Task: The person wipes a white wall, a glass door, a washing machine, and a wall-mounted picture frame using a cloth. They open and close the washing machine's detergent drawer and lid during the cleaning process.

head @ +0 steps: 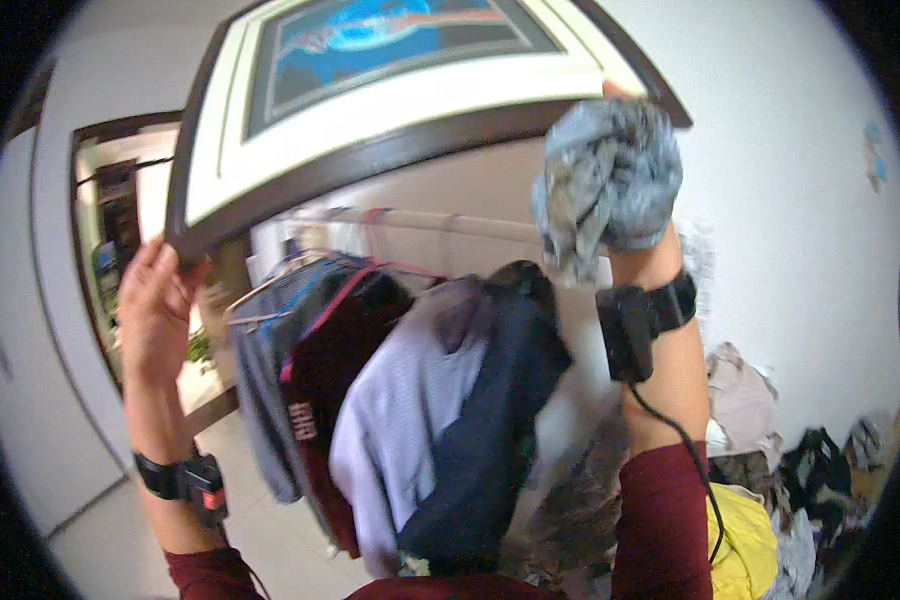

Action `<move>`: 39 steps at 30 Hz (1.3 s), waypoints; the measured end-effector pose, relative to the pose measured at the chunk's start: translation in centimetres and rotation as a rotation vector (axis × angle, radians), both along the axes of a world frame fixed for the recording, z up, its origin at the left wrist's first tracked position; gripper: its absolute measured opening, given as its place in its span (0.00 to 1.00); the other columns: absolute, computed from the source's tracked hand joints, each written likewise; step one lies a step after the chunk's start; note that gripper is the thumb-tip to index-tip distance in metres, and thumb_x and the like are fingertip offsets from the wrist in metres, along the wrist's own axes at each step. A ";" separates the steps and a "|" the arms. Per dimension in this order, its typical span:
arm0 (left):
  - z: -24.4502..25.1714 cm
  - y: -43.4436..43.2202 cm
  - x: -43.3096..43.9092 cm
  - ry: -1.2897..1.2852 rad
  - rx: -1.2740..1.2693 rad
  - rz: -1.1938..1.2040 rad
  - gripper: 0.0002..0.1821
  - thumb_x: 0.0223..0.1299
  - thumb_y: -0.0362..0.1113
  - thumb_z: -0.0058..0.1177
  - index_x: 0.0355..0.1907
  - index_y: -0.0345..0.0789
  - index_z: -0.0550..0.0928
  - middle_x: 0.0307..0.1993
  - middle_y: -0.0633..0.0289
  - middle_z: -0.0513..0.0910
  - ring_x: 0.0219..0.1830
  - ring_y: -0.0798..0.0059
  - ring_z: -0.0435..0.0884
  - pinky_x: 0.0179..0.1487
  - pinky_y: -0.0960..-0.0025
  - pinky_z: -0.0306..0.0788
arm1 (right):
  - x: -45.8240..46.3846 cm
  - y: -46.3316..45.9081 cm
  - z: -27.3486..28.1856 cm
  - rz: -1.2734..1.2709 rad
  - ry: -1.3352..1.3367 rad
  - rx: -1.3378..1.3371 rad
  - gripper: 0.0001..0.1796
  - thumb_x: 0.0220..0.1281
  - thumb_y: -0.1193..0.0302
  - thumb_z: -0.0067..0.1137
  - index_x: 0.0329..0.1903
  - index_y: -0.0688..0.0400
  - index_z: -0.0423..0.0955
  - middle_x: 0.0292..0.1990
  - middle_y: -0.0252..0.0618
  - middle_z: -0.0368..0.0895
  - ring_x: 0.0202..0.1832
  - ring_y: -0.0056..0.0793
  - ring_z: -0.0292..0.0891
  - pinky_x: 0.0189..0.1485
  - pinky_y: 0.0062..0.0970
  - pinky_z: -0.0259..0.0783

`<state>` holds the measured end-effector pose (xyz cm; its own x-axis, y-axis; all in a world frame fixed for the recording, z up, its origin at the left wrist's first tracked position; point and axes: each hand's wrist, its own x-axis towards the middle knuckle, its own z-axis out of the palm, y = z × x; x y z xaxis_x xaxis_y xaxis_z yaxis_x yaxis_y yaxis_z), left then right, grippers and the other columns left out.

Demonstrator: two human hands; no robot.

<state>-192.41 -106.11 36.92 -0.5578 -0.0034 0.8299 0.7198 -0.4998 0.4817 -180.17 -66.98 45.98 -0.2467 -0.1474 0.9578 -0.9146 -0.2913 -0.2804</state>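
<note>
A framed picture [390,142] with a dark frame and a white mat is held up in front of me, tilted, its bottom edge towards me. My left hand [157,300] grips its lower left corner. At its lower right, my right hand [619,180] is mostly covered by a crumpled grey-blue cloth [615,169]; one finger shows at the frame above the cloth. The cloth hangs over the back of the hand and wrist. Both wrists wear black straps with small devices.
Below the frame, clothes [412,420] hang on hangers from a rail [435,221]. Heaped clothes, including a yellow one [739,540], lie at lower right beside the white wall [787,247]. A doorway or mirror-like opening [94,240] with a dark frame is at left.
</note>
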 end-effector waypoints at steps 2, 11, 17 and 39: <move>-4.1 -3.9 1.1 -0.058 0.024 0.068 0.22 0.59 0.37 0.52 0.55 0.34 0.66 0.45 0.62 0.76 0.43 0.77 0.77 0.50 0.74 0.73 | -2.2 -3.2 -3.2 0.139 -0.305 -0.136 0.15 0.63 0.57 0.45 0.33 0.55 0.71 0.21 0.31 0.75 0.23 0.21 0.71 0.27 0.20 0.71; -16.3 -13.7 9.1 -0.397 0.058 0.109 0.29 0.53 0.38 0.60 0.55 0.37 0.64 0.46 0.64 0.76 0.47 0.77 0.75 0.52 0.70 0.71 | -5.5 -17.0 -12.7 0.350 -1.164 -0.298 0.27 0.58 0.52 0.46 0.06 0.47 0.64 0.08 0.33 0.69 0.11 0.31 0.67 0.18 0.24 0.66; -18.8 -7.5 13.6 -0.540 0.092 0.168 0.29 0.52 0.36 0.59 0.56 0.35 0.64 0.44 0.64 0.78 0.45 0.77 0.77 0.51 0.72 0.71 | -7.6 -10.7 -15.2 0.319 -1.242 -0.254 0.24 0.56 0.54 0.49 0.07 0.48 0.65 0.09 0.33 0.69 0.11 0.30 0.68 0.17 0.24 0.67; -20.1 -2.8 17.7 -1.141 0.561 0.256 0.12 0.49 0.26 0.51 0.38 0.26 0.74 0.32 0.54 0.80 0.29 0.67 0.82 0.36 0.65 0.80 | -15.6 -9.2 -26.9 1.285 -1.518 0.037 0.27 0.61 0.43 0.42 0.26 0.52 0.74 0.18 0.30 0.73 0.17 0.21 0.67 0.19 0.21 0.66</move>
<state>-174.71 -108.90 16.80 -0.8768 -0.4044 -0.2602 0.1483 -0.7421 0.6537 -195.75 -76.22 19.06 -0.4616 -0.8818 0.0969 0.7397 -0.4429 -0.5067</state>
